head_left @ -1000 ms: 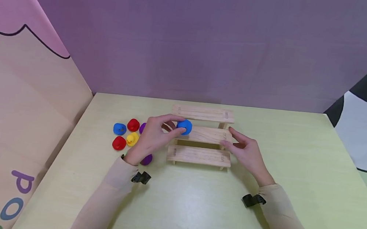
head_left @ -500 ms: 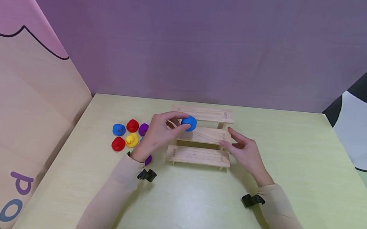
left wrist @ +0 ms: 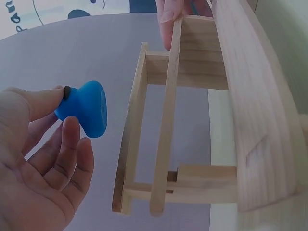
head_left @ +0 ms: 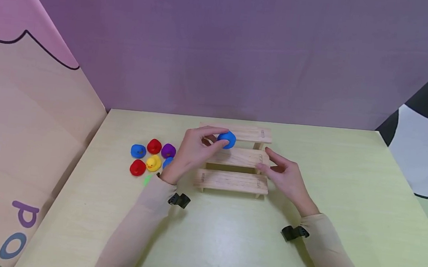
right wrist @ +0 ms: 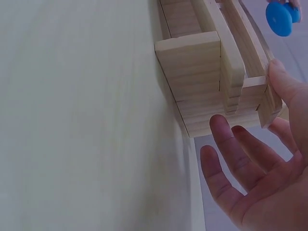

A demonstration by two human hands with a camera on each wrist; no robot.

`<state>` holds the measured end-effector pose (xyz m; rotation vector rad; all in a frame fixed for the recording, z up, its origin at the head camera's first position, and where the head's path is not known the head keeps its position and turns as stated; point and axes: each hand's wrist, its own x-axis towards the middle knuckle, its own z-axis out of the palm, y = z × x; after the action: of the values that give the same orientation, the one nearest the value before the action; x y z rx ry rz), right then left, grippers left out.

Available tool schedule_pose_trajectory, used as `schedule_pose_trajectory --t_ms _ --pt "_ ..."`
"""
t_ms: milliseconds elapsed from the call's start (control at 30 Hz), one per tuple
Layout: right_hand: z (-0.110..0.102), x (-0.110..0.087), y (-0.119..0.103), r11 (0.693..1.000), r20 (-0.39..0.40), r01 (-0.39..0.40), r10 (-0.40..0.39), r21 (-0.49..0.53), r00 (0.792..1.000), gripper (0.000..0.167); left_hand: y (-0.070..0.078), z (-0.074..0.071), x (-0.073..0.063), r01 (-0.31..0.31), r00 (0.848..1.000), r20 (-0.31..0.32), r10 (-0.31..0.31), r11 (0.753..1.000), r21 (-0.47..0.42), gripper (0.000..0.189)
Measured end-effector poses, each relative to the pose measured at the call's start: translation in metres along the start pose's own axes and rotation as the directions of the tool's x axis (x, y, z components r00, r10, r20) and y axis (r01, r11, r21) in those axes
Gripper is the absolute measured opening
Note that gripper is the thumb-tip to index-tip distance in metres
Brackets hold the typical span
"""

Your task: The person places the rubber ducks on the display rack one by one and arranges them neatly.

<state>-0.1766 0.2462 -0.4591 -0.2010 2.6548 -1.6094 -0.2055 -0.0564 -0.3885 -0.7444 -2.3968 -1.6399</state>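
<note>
Between the thumb and fingers of my left hand (head_left: 196, 152) is a blue toy duck (head_left: 227, 140), held above the wooden three-step stand (head_left: 232, 181). In the left wrist view the duck (left wrist: 91, 109) is tipped, its flat round base facing the stand. My right hand (head_left: 288, 178) pinches the right end of the stand's middle step with thumb and index finger. The right wrist view shows the thumb on the step's edge, while the other fingers stay spread beside the stand's side panel (right wrist: 190, 65).
Left of the stand, several toy ducks sit on the pale table (head_left: 226, 246): red ones (head_left: 138, 168), a yellow duck (head_left: 153, 163), a purple one (head_left: 168, 151) and blue ones (head_left: 138, 151). A green thing (head_left: 147, 180) is partly hidden by the left sleeve. A purple wall (head_left: 253, 51) rises behind.
My left hand has carried the blue duck rightward and farther back, from over the middle step to in front of the top step. The right hand keeps its place on the stand.
</note>
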Motion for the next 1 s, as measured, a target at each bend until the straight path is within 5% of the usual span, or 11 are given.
schedule_pose_trajectory --t_ms 500,1000 --pt "0.002 -0.001 0.000 0.999 -0.005 0.014 -0.014 0.031 1.000 0.070 -0.002 0.017 0.014 0.024 0.999 -0.040 -0.022 0.998 0.051 0.033" --pt "0.002 0.000 -0.004 0.999 -0.025 0.002 -0.002 -0.035 1.000 0.071 0.006 0.040 0.034 0.078 0.997 -0.006 -0.078 0.994 0.071 0.034"
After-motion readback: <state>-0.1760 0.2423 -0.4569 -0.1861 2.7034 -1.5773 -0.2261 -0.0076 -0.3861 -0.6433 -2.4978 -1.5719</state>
